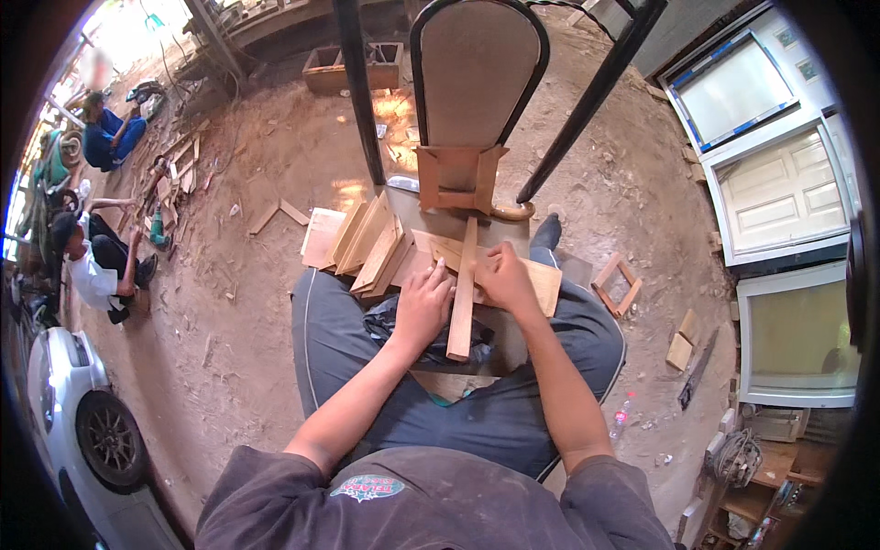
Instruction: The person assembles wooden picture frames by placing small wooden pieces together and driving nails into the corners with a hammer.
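A long wooden strip (462, 307) lies lengthwise between my hands, across boards laid over my lap. My left hand (424, 307) is at its left side, fingers bent and pressed against the strip and the wood under it. On the other side my right hand (506, 278) is closed in a pinch close to the strip; what its fingers hold is hidden. A flat pale board (544, 286) sticks out beneath my right hand. Several mitred wooden frame pieces (378, 243) lean together left of my hands. Beyond the strip's far end stands a small wooden frame (456, 179).
A black-framed chair (478, 78) rises directly ahead. A small wooden frame (618, 284), a saw (698, 371) and a plastic bottle (622, 414) are on the dirt floor at right. White framed panels (784, 192) stand farther right. Two people crouch at left, near a car (73, 403).
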`<state>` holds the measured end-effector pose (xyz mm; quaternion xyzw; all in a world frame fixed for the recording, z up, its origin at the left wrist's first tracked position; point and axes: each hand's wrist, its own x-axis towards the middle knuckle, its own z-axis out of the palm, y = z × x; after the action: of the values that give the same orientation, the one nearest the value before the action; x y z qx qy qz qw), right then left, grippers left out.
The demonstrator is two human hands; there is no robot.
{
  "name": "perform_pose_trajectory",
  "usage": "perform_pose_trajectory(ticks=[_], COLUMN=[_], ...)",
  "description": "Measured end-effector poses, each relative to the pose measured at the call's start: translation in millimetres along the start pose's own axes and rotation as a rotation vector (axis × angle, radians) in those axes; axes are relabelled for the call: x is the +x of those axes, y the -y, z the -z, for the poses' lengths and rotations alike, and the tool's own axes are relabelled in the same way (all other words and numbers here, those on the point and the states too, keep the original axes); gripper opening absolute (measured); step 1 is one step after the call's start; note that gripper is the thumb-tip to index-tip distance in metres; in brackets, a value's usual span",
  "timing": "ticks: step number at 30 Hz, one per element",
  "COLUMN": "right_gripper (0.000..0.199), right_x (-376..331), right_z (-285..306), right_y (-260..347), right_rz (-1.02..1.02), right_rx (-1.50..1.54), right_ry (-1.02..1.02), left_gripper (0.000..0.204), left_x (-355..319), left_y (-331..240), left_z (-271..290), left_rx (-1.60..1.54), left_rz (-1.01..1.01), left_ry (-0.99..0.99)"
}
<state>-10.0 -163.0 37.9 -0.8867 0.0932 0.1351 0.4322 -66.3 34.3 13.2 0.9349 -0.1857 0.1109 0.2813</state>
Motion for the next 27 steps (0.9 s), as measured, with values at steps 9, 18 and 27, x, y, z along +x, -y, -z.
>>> perform_pose_trajectory(ticks=[9, 18, 27], right_gripper=[0.028, 0.025, 0.031], right_x=[-15, -77, -26], right_z=[-2, 59, 99], right_y=[21, 38, 74], right_rz=[-0.246, 0.024, 0.366], right_rx=[0.626, 0.671, -0.305], right_ry=[0.193, 0.211, -0.168], left_gripper=[0.024, 0.024, 0.024], left_x=[1, 1, -3], left_y=[6, -3, 0], left_z=[2, 0, 0], left_rx=[0.031, -0.015, -0.026], left_rz=[0.011, 0.044, 0.028], left_ry=[0.013, 0.037, 0.011])
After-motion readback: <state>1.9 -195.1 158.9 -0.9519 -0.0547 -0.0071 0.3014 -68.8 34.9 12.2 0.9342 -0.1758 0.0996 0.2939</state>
